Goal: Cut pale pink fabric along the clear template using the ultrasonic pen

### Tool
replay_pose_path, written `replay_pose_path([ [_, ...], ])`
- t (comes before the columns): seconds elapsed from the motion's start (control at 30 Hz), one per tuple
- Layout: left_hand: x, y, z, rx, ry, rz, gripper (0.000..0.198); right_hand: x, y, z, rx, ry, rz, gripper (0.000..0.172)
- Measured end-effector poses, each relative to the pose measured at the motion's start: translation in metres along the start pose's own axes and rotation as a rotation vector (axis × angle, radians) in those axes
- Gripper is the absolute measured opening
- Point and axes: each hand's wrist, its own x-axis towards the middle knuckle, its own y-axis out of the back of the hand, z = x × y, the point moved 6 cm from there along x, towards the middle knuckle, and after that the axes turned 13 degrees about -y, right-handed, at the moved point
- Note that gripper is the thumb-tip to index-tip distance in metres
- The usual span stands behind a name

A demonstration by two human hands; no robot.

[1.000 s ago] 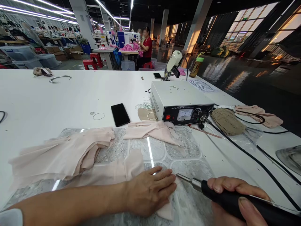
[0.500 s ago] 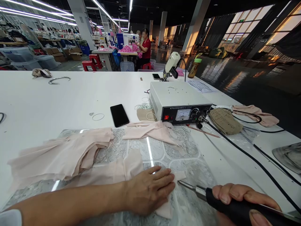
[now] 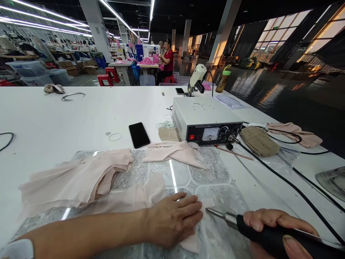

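My left hand [image 3: 174,219] lies flat, fingers spread, on a pale pink fabric piece [image 3: 155,190] over a grey marbled mat [image 3: 221,201]. My right hand [image 3: 280,230] is wrapped round the black handle of a pen-like tool [image 3: 264,230]. The tool's metal tip is at the fabric edge, just right of my left fingertips; whether it touches is unclear. A layered stack of pink fabric [image 3: 81,176] lies at the left of the mat, and a folded pink piece [image 3: 175,153] lies at its back.
Behind the mat are a black phone [image 3: 139,135] and a control box [image 3: 210,115] with a red switch. A black cable [image 3: 283,180] runs along the right. Brown templates [image 3: 258,140] lie beside the box. A person in red [image 3: 168,61] sits far behind.
The whole view has shifted slightly, with table items appearing a little lower and further right. Both hands keep nearly the same pose.
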Motion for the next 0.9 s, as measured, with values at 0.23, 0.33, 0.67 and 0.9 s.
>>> replay_pose_path([
  [0.23, 0.004, 0.032, 0.021, -0.041, -0.090, 0.135, 0.030, 0.006, -0.008, -0.006, 0.017, 0.055, 0.032, 0.008],
  [0.33, -0.003, 0.037, 0.033, -0.050, -0.063, 0.088, 0.026, 0.007, -0.010, -0.005, 0.012, 0.076, -0.013, 0.009],
  [0.67, -0.018, 0.048, 0.003, 0.060, 0.013, -0.050, 0.023, -0.011, 0.008, -0.011, -0.035, -0.064, -0.046, 0.012],
  [0.9, -0.009, 0.035, 0.006, -0.033, 0.040, -0.006, 0.022, -0.012, 0.000, -0.021, -0.006, 0.043, -0.045, 0.009],
])
